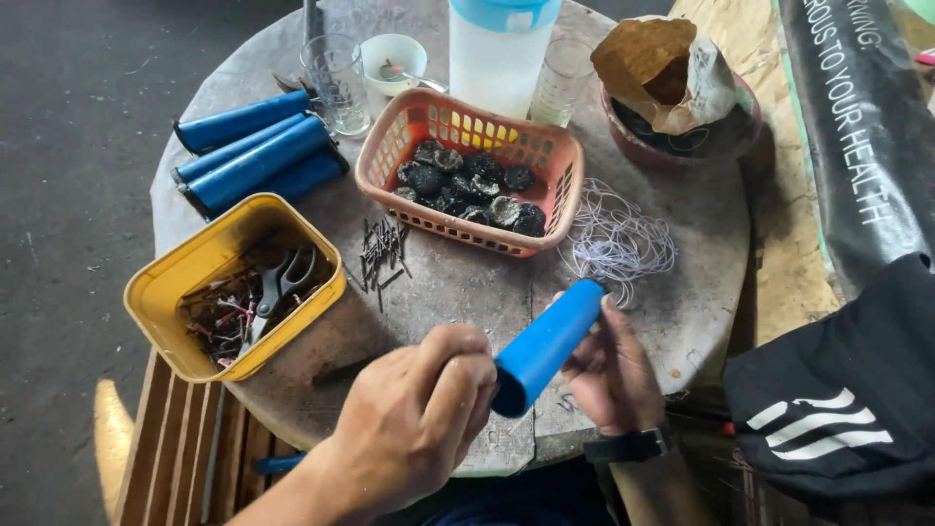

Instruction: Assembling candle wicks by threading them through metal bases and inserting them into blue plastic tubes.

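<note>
While the blue tube [545, 343] was held up over the near edge of the round table [682, 292], both hands were on it. The right hand [614, 375] wrapped around its far part and gripped it. The left hand [419, 419] was curled tight at the open near end, pinching the rim. It looked like rolled paper or thin plastic, so it was probably light and a bit stiff, but easy to squash. Holding it gently around the middle seemed best. More blue tubes [255, 156] lay beside the yellow tub [161, 282] and the orange basket [390, 146].
</note>
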